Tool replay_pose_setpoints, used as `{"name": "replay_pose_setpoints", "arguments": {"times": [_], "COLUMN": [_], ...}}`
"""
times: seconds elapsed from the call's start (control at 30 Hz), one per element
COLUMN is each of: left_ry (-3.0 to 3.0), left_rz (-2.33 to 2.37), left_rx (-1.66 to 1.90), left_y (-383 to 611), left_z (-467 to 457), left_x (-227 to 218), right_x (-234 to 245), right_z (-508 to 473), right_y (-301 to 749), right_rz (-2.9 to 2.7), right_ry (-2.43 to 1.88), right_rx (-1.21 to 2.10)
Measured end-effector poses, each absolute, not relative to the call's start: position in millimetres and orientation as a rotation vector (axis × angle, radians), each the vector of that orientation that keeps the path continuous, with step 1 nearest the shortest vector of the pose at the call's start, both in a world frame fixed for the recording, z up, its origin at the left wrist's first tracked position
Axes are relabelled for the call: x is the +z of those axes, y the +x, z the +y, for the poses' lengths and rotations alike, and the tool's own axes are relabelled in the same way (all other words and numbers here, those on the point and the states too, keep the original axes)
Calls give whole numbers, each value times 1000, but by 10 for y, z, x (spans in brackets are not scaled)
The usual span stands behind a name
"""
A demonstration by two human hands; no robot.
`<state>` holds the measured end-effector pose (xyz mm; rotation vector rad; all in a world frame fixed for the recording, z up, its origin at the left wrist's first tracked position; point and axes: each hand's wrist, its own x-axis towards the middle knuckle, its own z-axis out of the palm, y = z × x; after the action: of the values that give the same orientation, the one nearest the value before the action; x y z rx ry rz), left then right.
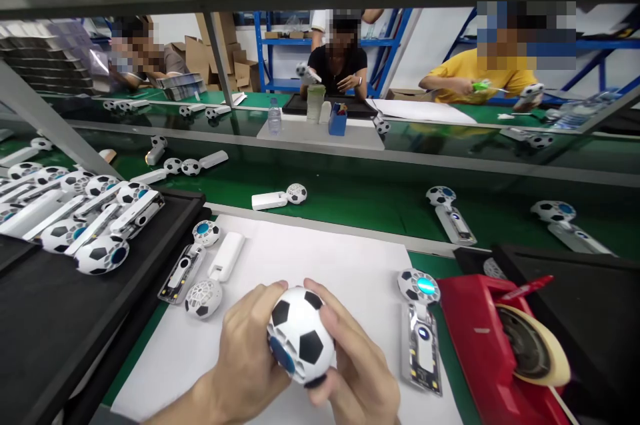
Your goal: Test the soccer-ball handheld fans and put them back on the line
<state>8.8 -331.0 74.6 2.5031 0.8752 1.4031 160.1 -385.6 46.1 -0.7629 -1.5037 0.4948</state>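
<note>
Both hands hold a soccer-ball-patterned handheld fan over the white paper. Its round head shows black patches and a blue disc on the lower left; the handle is hidden. My left hand wraps the left side, while my right hand grips the right side with fingers bent round it. To the right lies a fan with a clear handle and a lit blue disc. Left of my hands are a white-handled fan and another clear-handled one.
A black tray at left bears several fans. A red tape dispenser with a red pen stands at right, beside another black tray. More fans lie on the green belt. Several people sit across it; a metal beam crosses above.
</note>
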Motion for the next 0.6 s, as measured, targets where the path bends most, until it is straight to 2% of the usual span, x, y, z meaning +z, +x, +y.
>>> {"name": "replay_pose_setpoints", "arguments": {"times": [0.2,0.47,0.6], "left_ry": [2569,2629,2711], "left_rz": [753,812,877], "left_rx": [1536,1306,1227], "left_y": [62,12,-9], "left_z": [-3286,-3287,-3294], "left_x": [773,826,897], "right_x": [524,627,654], "right_z": [-3912,-3964,-3949], "right_y": [1609,1659,1752], "right_rz": [-1557,-1498,-1618], "right_ry": [-771,-898,-935], "right_rx": [425,492,363]}}
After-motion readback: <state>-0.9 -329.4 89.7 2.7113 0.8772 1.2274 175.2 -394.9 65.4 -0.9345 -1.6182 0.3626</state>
